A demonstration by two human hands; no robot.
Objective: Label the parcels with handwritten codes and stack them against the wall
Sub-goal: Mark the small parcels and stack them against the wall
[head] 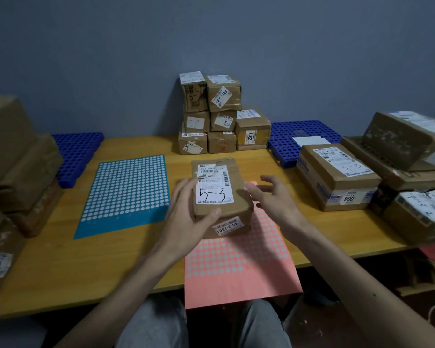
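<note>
Your left hand [186, 217] has its grip wrapped round the near-left corner of the parcel [221, 197] marked "5-3", which sits on the pink dot sheet [241, 272] on the table [60, 272], while your right hand [271, 197] hovers just beside its right side, grip wide, fingers spread, holding nothing.

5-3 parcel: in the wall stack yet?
Out: the parcel is over the pink sheet, gripped by the left hand; the stack stands apart at the wall.

a parcel [221, 197] lies on the table [60, 277] before the stack [219, 116] against the wall [211, 33].
</note>
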